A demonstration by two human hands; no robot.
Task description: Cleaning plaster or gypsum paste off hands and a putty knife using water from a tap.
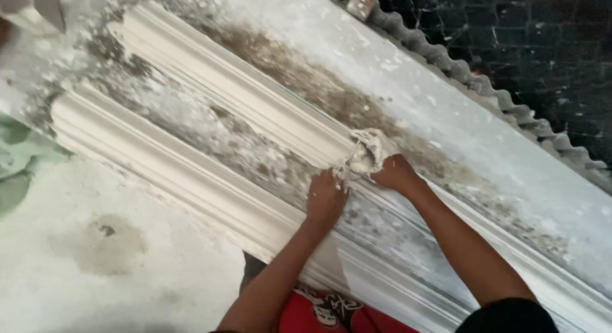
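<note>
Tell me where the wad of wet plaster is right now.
In the head view it sits just right of centre: the plaster wad lies on the upper white moulding strip, gripped between the left hand and right hand.

From my remote seat I see two bare forearms coming up from the near edge of the view, uncovered from elbow to wrist. My left hand (325, 199) is flecked with pale, wet white smears across the knuckles and fingers, and my right hand (395, 173) carries lighter dusting of the same. A dark, almost black sleeve (510, 315) ends above the right elbow at the near right. Below the left forearm, red clothing (331, 312) shows, printed with a black-and-white graphic. No watch, rings or gloves are visible.
</note>
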